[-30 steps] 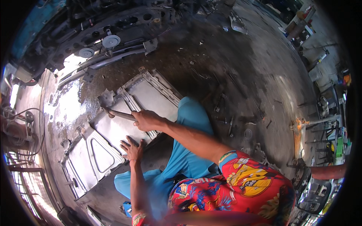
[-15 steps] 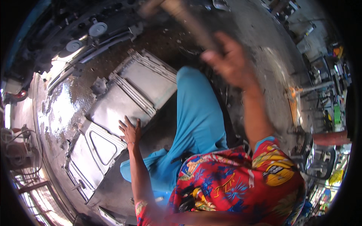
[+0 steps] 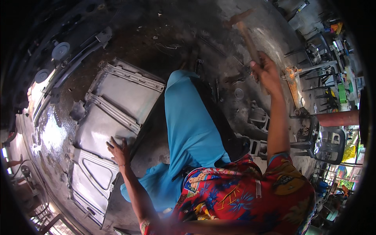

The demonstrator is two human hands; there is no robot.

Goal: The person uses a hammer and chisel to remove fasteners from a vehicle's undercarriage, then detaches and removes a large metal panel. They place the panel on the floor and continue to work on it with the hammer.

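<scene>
A long grey sheet-metal panel (image 3: 125, 92) with raised ribs lies on the floor to my left, slanting away from me. My left hand (image 3: 119, 152) rests on its middle section near the right edge, fingers spread and holding nothing. In my right hand (image 3: 268, 74), raised out to the right, is a hammer (image 3: 247, 39), gripped by its wooden handle with the head pointing away from me. The hammer is well apart from the panel. My bent knee, in blue trousers, stands between the two hands.
Metal strips (image 3: 78, 58) and a round disc (image 3: 60, 51) lie beyond the panel at far left. Small parts and a clear ring (image 3: 239, 93) litter the floor ahead. On the right are a rusty orange stand (image 3: 291, 80), a red pipe (image 3: 338, 118) and a dark plastic chair (image 3: 331, 145).
The hammer and right hand, blurred by motion before, have swung to the right and now show sharply. The panel has shifted left in view. My left hand stays on it.
</scene>
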